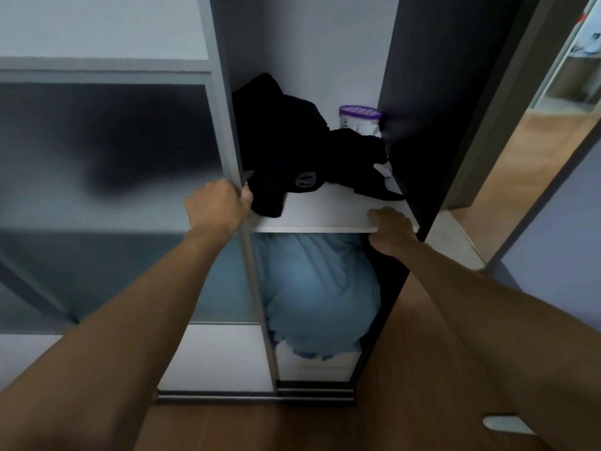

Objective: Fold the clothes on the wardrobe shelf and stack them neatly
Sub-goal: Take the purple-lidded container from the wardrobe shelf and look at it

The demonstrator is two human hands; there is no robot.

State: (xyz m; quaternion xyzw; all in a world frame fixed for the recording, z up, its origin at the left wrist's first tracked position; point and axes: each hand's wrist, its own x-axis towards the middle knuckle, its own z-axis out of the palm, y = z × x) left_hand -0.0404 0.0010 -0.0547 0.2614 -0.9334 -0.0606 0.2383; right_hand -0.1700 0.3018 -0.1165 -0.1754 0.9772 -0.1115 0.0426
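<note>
View from a person's head, looking down into an open wardrobe. A white wardrobe shelf (pixel 325 211) crosses the middle of the opening. On it, filling its left and back portions, lie crumpled black clothes (pixel 286 141) in a loose heap, with one piece drooping over the shelf's front left edge and another spread toward its right side. None of them is folded or stacked. At the shelf's back right corner, just behind the clothes, stands a white tub with a purple perforated lid (pixel 359 117). Below the shelf sits a pale blue fabric bundle (pixel 318 288).

The left hand (pixel 218 206) is at the shelf's left end, its fingers (pixel 245 193) curled round the edge of a frosted grey sliding door (pixel 113 157); it touches no clothing. The right hand (pixel 390 231) grips the shelf's front right edge, fingers bent over the top and thumb seemingly underneath, holding no garment.

The task appears to be at its very start: the wardrobe is open, but every garment remains to be taken up, folded and stacked.
</note>
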